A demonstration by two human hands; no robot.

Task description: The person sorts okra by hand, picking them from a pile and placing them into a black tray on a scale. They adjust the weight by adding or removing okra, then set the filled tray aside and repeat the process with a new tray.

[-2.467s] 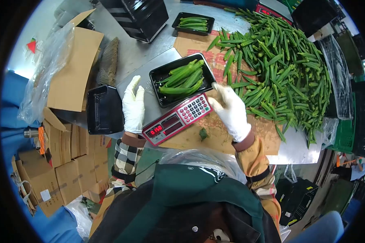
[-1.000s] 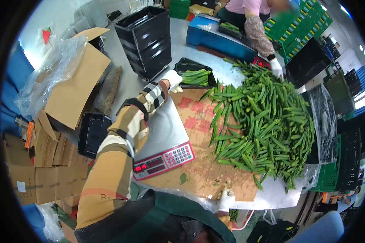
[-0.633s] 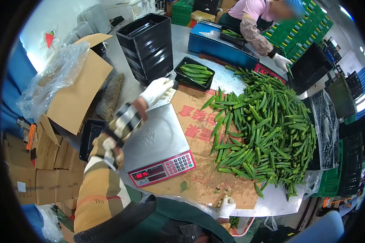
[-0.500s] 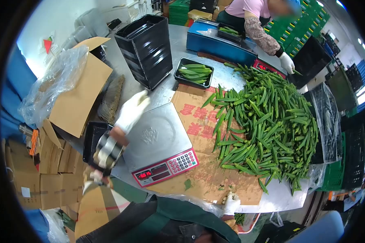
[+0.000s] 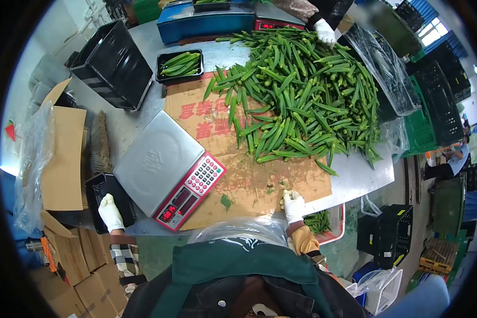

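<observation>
My left hand (image 5: 111,212), in a white glove, is at a black tray (image 5: 94,193) left of the scale, its fingers pressed together on the tray's near side. The gloved right hand (image 5: 292,205) rests curled at the front edge of the cardboard sheet (image 5: 249,196), with nothing visible in it. Between the hands stands a scale (image 5: 159,156) with a bare metal plate and lit red digits. A big heap of okra (image 5: 312,100) covers the back right of the cardboard. Okra pods also lie in a black tray (image 5: 179,64) behind the scale.
Tall stacked black trays (image 5: 114,66) stand at the back left, near a brush (image 5: 99,143) and an open carton (image 5: 63,159). Across the table, a co-worker's gloved hand (image 5: 325,33) touches the heap near a blue scale (image 5: 206,22). Black crates (image 5: 385,236) sit on the floor right.
The view has shifted and turned. My left hand has moved from beside the scale's plate back to the black tray. The co-worker's hand has come to the okra heap.
</observation>
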